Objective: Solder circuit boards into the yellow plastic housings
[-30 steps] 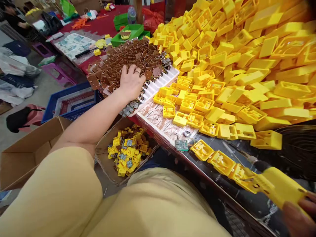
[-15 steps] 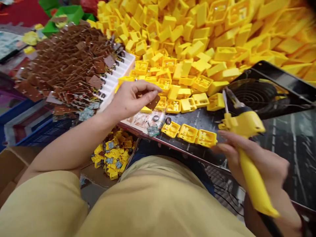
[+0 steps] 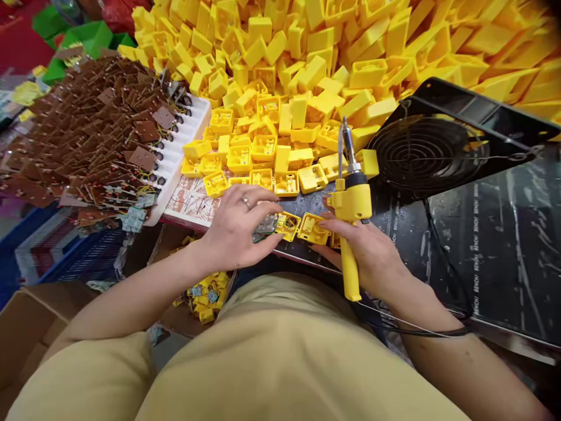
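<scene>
My left hand [image 3: 243, 225] has its thumb and fingers curved around a grey-green circuit board [image 3: 263, 228] at the table's front edge. Right beside it lies an open yellow plastic case [image 3: 288, 225] with thin wires inside. A second yellow case [image 3: 312, 229] sits to its right, and my right fingertips are at its side. My right hand [image 3: 372, 251] is wrapped around a yellow soldering gun [image 3: 350, 204], held upright with its metal tip pointing away from me. A third case is mostly hidden behind the right fingers.
A big heap of yellow cases [image 3: 302, 76] fills the back. Brown circuit boards [image 3: 100, 123] pile up at left on a white foam tray [image 3: 193, 131]. At right stands a tilted black fan [image 3: 429, 152]. Below the edge, a cardboard box [image 3: 39, 310] and a blue crate [image 3: 87, 245].
My left hand has come down to the case row; the brown board it pinched no longer shows. My right hand has moved left, turning the soldering gun more upright. The view has shifted.
</scene>
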`<state>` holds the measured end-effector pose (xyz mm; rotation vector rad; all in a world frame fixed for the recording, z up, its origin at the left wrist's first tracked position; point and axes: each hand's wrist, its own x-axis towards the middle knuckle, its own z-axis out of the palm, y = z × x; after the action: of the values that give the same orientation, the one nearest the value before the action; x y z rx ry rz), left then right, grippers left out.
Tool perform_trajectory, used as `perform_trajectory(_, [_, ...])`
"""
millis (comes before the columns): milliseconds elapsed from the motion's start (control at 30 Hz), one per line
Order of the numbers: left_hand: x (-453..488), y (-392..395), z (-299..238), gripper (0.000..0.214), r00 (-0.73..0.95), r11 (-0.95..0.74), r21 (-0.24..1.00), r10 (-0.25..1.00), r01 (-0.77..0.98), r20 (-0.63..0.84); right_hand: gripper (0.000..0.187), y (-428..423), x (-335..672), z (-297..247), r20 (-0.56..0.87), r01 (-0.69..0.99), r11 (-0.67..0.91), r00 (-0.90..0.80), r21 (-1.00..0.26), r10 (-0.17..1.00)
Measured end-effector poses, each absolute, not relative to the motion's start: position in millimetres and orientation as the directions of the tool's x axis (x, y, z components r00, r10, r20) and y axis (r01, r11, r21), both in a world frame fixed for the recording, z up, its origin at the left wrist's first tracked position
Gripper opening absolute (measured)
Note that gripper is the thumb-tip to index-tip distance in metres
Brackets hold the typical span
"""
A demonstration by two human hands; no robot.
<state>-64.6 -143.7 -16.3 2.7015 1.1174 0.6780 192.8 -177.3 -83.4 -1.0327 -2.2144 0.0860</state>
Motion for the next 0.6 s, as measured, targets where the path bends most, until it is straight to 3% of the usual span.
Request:
perform_trajectory(100, [-51.7,-137.9,-12.2,0.037,0.653,-0.703,0.235,0.711,0.671,0.261,0.043,-177.5,191.4,-79.7,0.57,0.658,0.679,-0.438,-0.324,0.696])
perform_trajectory(167, [-46.1,-136.7,-15.5,0.025,0.64,-0.683,0.276,0.73,0.676,0.239,0.043,-177.6,190.9,-78.5,0.579,0.661,0.679,-0.431,-0.319,0.692])
perform_trajectory(233, [-44.1,-135.8,-21.8,0.014,0.612,-0.656,0.371,0.752,0.657,0.245,0.043,-177.6,191.0,-78.4,0.586,0.661,0.68,-0.428,-0.317,0.688])
perform_trajectory(400, [-50.6,-123.0,-25.0,0.015,0.458,-0.477,0.72,0.854,0.503,0.246,0.047,-177.8,190.7,-78.3,0.602,0.65,0.686,-0.418,-0.325,0.681])
perform_trajectory(467, [-55.6,-113.1,-13.4,0.017,0.383,-0.408,0.798,0.892,0.444,0.242,0.048,-177.5,188.6,-77.9,0.606,0.646,0.693,-0.423,-0.32,0.674])
perform_trajectory(533, [-59.8,-103.5,0.8,0.017,0.377,-0.447,0.777,0.88,0.444,0.291,0.046,-176.7,185.4,-77.0,0.613,0.633,0.711,-0.44,-0.307,0.656])
perform_trajectory(600, [-61.1,-97.7,9.9,0.014,0.511,-0.579,0.662,0.794,0.475,0.328,0.044,-176.1,182.6,-74.4,0.625,0.622,0.727,-0.452,-0.291,0.637])
